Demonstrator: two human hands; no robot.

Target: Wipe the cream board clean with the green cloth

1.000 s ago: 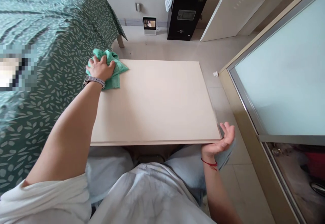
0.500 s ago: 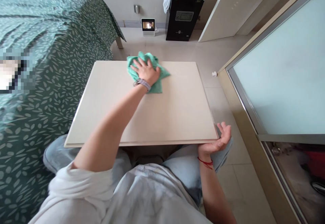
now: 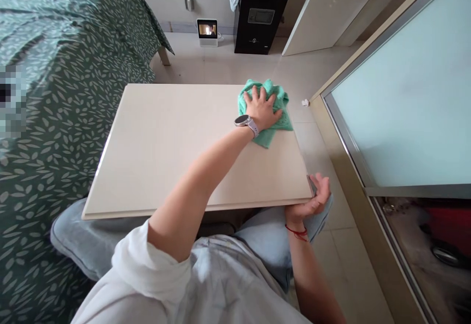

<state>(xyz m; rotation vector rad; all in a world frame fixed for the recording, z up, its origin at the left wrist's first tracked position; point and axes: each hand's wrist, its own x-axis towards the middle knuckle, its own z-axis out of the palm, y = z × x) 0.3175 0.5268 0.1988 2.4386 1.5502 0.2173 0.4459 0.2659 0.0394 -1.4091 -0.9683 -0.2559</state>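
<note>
A pale rectangular board [image 3: 176, 142] lies across my lap. My left hand [image 3: 262, 108], with a watch at its wrist, rests with fingers spread on a green cloth [image 3: 267, 138] at the board's far right corner. The cloth is bunched under the palm and reaches the right edge. At the near right corner my right hand [image 3: 312, 204], with a red string at its wrist, is against the board's edge from outside, palm up and fingers loosely apart. Part of this hand is hidden beside the corner.
On the left is a bed with a green leaf-patterned cover [image 3: 84, 69]. A small screen [image 3: 208, 32] and a black cabinet [image 3: 259, 17] topped with clothes stand by the wall. Right are an open door [image 3: 331, 10] and a frosted sliding panel [image 3: 405, 88]. White scrap [image 3: 305, 103] lies on the floor.
My left hand and the green cloth have moved right along the board's far side to the right corner. My right hand stays at the near right corner. The view has shifted slightly.
</note>
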